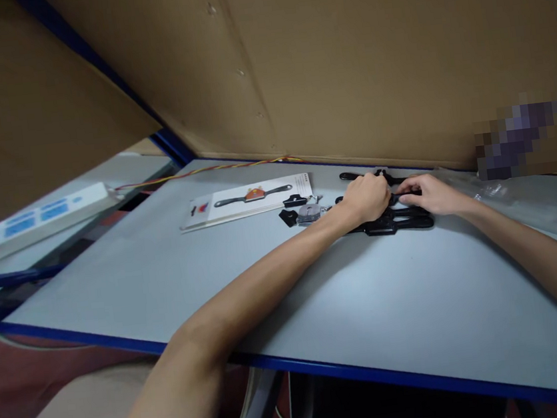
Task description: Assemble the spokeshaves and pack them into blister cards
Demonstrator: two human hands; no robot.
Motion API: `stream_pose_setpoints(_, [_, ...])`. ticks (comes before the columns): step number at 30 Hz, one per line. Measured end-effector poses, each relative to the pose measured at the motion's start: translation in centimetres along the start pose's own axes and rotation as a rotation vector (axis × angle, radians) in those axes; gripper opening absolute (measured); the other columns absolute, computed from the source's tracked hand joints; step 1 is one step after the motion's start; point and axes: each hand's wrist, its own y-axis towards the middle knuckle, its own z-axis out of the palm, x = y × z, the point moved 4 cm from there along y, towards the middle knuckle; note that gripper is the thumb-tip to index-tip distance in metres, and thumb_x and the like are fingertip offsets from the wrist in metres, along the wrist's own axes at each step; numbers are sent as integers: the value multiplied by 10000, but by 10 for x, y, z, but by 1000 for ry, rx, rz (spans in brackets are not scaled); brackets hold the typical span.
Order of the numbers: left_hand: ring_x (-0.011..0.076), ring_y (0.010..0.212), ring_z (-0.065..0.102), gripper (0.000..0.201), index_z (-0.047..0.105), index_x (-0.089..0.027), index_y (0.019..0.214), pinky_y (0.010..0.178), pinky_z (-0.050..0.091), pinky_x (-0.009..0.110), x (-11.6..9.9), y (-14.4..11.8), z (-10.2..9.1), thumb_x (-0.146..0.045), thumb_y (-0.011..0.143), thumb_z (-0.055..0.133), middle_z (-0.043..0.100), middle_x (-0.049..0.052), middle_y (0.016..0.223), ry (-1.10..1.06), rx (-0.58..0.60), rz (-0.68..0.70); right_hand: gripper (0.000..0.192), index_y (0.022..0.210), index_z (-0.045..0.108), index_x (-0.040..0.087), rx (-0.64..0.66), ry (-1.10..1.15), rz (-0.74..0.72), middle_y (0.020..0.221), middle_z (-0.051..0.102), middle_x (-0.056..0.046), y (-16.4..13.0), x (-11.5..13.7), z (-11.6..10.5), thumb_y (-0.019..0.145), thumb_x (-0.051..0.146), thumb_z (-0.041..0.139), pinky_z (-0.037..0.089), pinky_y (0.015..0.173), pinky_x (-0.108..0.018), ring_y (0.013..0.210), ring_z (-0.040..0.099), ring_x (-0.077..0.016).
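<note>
Several black spokeshaves lie side by side near the back of the table. My left hand [368, 197] is closed over the middle one, whose handle tip [339, 200] sticks out to its left. From the right, my right hand [426, 193] reaches in with thumb and fingers pinched near that tool's body; what they hold is too small to tell. Behind my hands rests another spokeshave [350, 176], and the nearest spokeshave [384, 226] lies in front of them. Left of my left hand are a small black metal plate [294, 200], a black part [288, 218] and grey metal blades [310, 213].
Flat packaging cards [252, 197] picturing a spokeshave lie at back left. Crumpled clear plastic [513, 199] spreads behind my right forearm. A red and yellow cable [194, 172] runs along the back edge below the cardboard wall [342, 61]. A power strip [47, 212] sits farther left.
</note>
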Motion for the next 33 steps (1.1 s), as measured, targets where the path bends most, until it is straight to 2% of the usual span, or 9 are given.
stream_pose_setpoints(4, [359, 1160, 740, 361, 763, -86, 1194, 945, 563, 412, -3, -1, 2, -258, 1068, 472, 757, 241, 1182, -37, -18, -18, 245, 993, 782, 180, -10, -23, -18, 908, 764, -66, 1, 1, 0, 838, 348, 696, 514, 790, -371, 818, 659, -225])
stream_pose_setpoints(9, [345, 1076, 756, 406, 782, -97, 1093, 854, 540, 385, 2, 3, 1, -250, 1081, 406, 775, 230, 1096, -98, -28, -12, 290, 1019, 773, 166, -48, -69, -22, 908, 743, -65, 2, 3, 0, 850, 380, 673, 484, 763, -360, 801, 626, -222])
stream_pose_setpoints(12, [287, 944, 742, 381, 779, -120, 996, 809, 505, 352, 11, 9, -5, -240, 1060, 423, 781, 179, 988, -146, -63, 96, 295, 1044, 766, 174, -34, -68, -47, 968, 765, -73, 1, 4, 2, 874, 387, 653, 500, 818, -370, 845, 644, -233])
stream_pose_setpoints(15, [209, 773, 670, 265, 755, -132, 1059, 762, 461, 309, 23, 13, -8, -197, 978, 511, 758, 83, 847, -252, -90, 279, 273, 1043, 762, 188, -68, -90, -62, 1016, 767, -80, -2, 4, 4, 886, 370, 634, 507, 859, -386, 885, 657, -245])
stream_pose_setpoints(17, [180, 694, 611, 281, 743, -133, 1112, 735, 437, 294, 32, 14, -6, -204, 947, 526, 727, 33, 772, -317, -84, 326, 252, 1035, 763, 193, -100, -113, -64, 1032, 760, -85, -3, 4, 6, 881, 343, 631, 506, 888, -396, 916, 660, -253])
stream_pose_setpoints(21, [164, 631, 557, 339, 749, -122, 1129, 691, 414, 286, 44, 14, 2, -234, 922, 505, 666, -2, 679, -406, -77, 302, 220, 1010, 776, 198, -162, -131, -61, 1036, 757, -92, -5, 3, 9, 861, 283, 638, 504, 916, -402, 963, 664, -262])
stream_pose_setpoints(26, [160, 629, 567, 372, 768, -108, 1130, 675, 425, 283, 50, 16, 2, -263, 890, 530, 683, 13, 702, -444, -136, 278, 215, 997, 797, 200, -187, -108, -50, 1059, 778, -91, -6, 5, 9, 844, 256, 658, 511, 906, -402, 943, 675, -256])
stream_pose_setpoints(33, [153, 611, 560, 426, 789, -93, 1158, 679, 455, 285, 50, 15, -2, -227, 869, 508, 716, 27, 717, -436, -28, 253, 231, 1003, 832, 199, -168, -48, -15, 1018, 788, -78, -6, 5, 6, 829, 276, 700, 515, 879, -391, 902, 675, -242])
